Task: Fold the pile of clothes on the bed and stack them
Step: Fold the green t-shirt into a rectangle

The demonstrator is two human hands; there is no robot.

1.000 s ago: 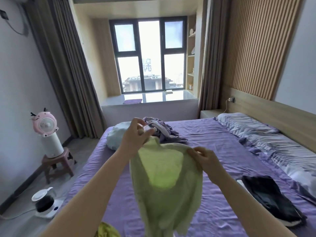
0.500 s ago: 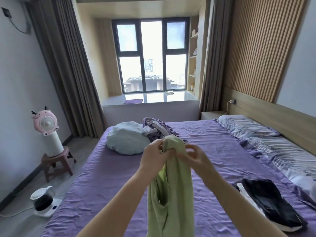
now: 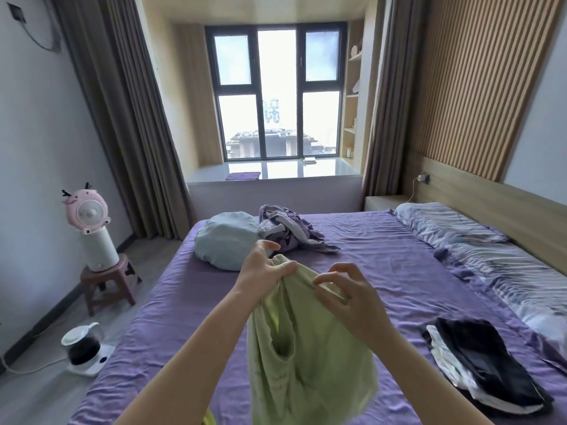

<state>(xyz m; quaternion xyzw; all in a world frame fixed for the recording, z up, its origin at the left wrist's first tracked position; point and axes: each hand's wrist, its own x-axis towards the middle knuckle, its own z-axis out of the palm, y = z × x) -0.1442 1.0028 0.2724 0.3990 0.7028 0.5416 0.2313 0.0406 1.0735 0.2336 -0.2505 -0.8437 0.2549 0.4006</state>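
The left hand [image 3: 264,271] grips the top of the pale green garment [image 3: 306,348], thumb and fingers bunched over a gathered edge, and carries the whole weight of the cloth, which hangs down in front of the person above the purple bed [image 3: 383,256]. The right hand [image 3: 346,296] sits just beside it, fingers curled, thumb and forefinger close at the upper edge; whether they actually pinch the fabric I cannot tell (the fingertips may only be touching the hem).

Beyond the hands, an unfolded heap of lilac and grey clothes [image 3: 291,231] lies near the far end of the bed, touching a pale blue cushion [image 3: 227,240]. A dark garment over a white one [image 3: 491,357] lies flat to the right, near the pillows [image 3: 460,228].

The risk, as I judge it, is in the single-handed hold: if the right hand fails to find the matching corner, the garment stays bunched, folds crooked, or slips down in a heap. A twisted hem would also set creases into the fold.
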